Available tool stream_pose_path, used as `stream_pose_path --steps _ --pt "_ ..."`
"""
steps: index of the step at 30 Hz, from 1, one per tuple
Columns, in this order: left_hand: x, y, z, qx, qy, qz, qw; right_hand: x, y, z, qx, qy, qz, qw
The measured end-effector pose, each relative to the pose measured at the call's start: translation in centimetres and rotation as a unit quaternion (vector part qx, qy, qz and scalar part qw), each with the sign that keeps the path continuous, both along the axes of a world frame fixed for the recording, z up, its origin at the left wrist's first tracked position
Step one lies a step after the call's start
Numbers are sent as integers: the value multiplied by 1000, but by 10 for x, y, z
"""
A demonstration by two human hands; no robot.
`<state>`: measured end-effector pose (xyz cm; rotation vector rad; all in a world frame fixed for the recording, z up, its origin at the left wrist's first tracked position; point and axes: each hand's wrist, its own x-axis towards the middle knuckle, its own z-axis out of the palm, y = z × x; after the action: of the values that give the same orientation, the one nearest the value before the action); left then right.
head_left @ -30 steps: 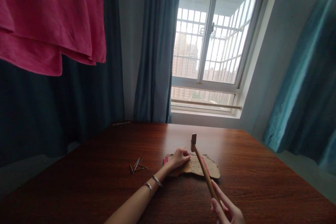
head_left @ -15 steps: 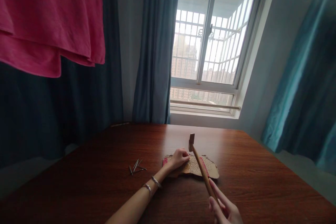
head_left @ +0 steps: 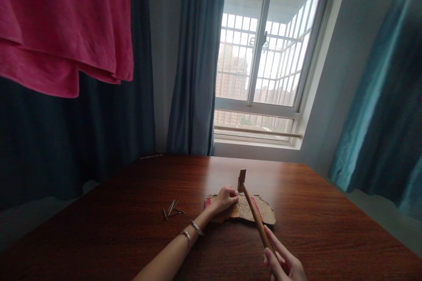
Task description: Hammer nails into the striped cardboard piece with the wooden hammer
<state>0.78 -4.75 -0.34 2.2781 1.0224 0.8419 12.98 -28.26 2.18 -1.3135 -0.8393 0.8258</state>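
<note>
My right hand (head_left: 284,260) grips a hammer (head_left: 255,213) by the lower part of its wooden handle. The hammer's head is raised just beyond and to the right of the fingertips of my left hand (head_left: 227,198). That left hand is closed in a pinch above a perforated piece of cardboard (head_left: 268,215), with a thin nail (head_left: 238,193) showing slightly at its fingertips. Much of the nail is hidden by the fingers. The cardboard lies flat, tan with pink patches and many small holes, its front edge torn and wavy.
Several loose nails (head_left: 172,209) lie in a small heap left of the cardboard on the brown wooden table (head_left: 132,237). A pink cloth (head_left: 69,30) hangs at the upper left. Behind the table are blue curtains (head_left: 194,61) and a barred window (head_left: 253,74).
The hammer head has shifted slightly right and down, close to the left fingertips. My left hand keeps its pinch over the cardboard, and the loose nails stay where they were.
</note>
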Motion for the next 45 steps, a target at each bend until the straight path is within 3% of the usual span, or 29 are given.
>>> stream_pose_path --steps 5,10,15,21,28,38,45 --pt "1 -4 3 -5 16 10 1000 16 -3 6 19 18 -10 1000" --pt "1 -3 5 30 -17 20 999 48 -3 6 26 -134 -101 985" --pt "-9 4 16 48 -32 -13 998 85 -3 -6 -49 -264 -151 951" --pt "-33 -4 30 17 49 -50 997 120 -3 -19 -121 -372 -119 913" --pt "-59 -24 24 3 165 -46 985 119 -4 -19 -167 -460 -87 868" --pt "-72 -36 23 17 175 -42 983 118 -4 -26 -194 -497 -85 842" --pt "-75 -37 20 28 164 -36 985 122 3 -50 -99 -491 -108 859"
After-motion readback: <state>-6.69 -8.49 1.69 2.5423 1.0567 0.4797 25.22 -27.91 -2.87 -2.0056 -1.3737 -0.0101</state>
